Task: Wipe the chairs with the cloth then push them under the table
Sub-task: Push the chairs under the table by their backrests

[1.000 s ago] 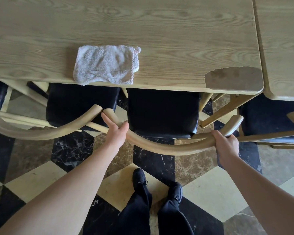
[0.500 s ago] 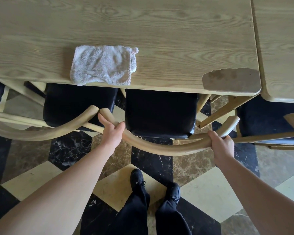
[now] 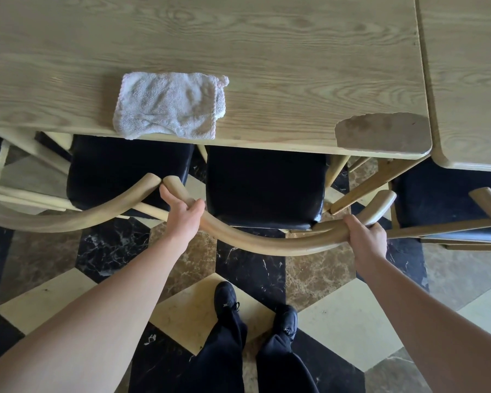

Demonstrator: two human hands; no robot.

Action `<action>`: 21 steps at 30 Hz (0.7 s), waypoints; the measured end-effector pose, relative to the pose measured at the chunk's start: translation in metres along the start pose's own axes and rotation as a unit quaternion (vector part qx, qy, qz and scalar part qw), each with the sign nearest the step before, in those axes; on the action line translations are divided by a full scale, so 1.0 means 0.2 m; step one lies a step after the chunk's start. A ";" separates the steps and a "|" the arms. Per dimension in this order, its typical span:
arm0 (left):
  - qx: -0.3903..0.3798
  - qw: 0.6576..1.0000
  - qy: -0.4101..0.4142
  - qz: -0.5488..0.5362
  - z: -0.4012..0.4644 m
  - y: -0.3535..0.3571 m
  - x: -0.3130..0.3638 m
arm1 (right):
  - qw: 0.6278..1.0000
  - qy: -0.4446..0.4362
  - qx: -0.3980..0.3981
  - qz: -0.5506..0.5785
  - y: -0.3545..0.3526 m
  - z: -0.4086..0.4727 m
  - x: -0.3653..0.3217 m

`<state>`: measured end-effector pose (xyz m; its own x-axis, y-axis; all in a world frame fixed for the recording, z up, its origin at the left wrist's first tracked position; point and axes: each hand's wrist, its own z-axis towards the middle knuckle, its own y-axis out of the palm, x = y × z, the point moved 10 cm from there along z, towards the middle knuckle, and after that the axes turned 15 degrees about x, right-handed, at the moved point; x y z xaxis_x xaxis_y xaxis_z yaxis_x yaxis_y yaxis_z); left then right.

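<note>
While the pale wooden table [image 3: 267, 52] fills the top of the view, a second table [image 3: 471, 80] sits just beside its right edge with a thin gap between them. The near right corner of the main table has a worn patch [image 3: 383, 133] where the finish is gone. The floor [image 3: 318, 270] is black, brown and cream marble tiles in a diamond pattern.

The cloth [image 3: 167, 104] lies on the table at its near edge, one corner hanging slightly over. The middle chair [image 3: 264, 185] has its black seat partly under the tabletop. The left hand [image 3: 182, 214] is wrapped around the left end of its curved backrest and the right hand [image 3: 366, 236] grips the right end. The left chair [image 3: 119, 171] is right beside it, backrest tips touching or nearly so. Another chair [image 3: 448, 199] sits on the right under the second table. The person's black shoes [image 3: 227, 302] stand on the tiles behind the chair.
</note>
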<state>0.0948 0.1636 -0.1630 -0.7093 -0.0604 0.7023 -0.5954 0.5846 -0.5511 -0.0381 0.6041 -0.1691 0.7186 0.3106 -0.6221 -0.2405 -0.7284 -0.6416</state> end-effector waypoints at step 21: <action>-0.015 0.973 0.047 0.227 -0.01 -0.07 0.18 | 0.989 0.030 -0.030 -0.139 0.04 -0.20 0.00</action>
<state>0.0785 0.1545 -0.1284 -0.8584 0.2824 0.4282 -0.2168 0.5568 -0.8018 -0.0141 0.5735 -0.1551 0.7895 0.4689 -0.3960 0.0102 -0.6552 -0.7554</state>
